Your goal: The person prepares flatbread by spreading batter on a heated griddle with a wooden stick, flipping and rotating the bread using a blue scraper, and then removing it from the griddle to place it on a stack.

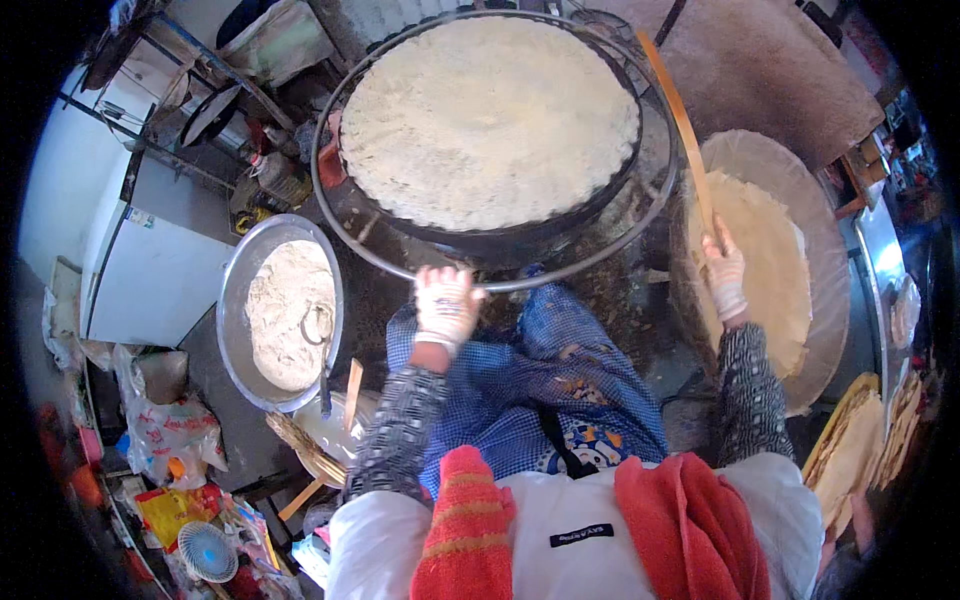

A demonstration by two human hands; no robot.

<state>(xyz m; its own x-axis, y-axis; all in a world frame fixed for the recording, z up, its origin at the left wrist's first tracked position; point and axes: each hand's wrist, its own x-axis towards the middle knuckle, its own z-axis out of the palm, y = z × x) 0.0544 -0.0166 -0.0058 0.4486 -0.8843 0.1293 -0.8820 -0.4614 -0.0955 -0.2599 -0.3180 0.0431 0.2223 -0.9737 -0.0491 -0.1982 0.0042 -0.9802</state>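
My left hand (446,303), in a whitish glove, is closed around the near edge of a grey metal ring (545,283). The ring encircles a large round griddle (500,238), whose top is covered by a pale sheet of batter (490,120). In its glove, my right hand (726,275) grips the lower end of a long, thin wooden spatula (682,120). The spatula slants up and left past the ring's right side, its blade off the batter. Below my right hand, a wide round container (832,300) lined with clear film holds thin tan flatbreads (765,270).
A metal basin (229,300) of thick pale batter (285,320) with a ladle stands left. Nearer me are a smaller bowl (330,430) with a wooden stick and a brush (305,445). Folded flatbreads (848,440) stack at lower right. A small fan (208,551) sits lower left.
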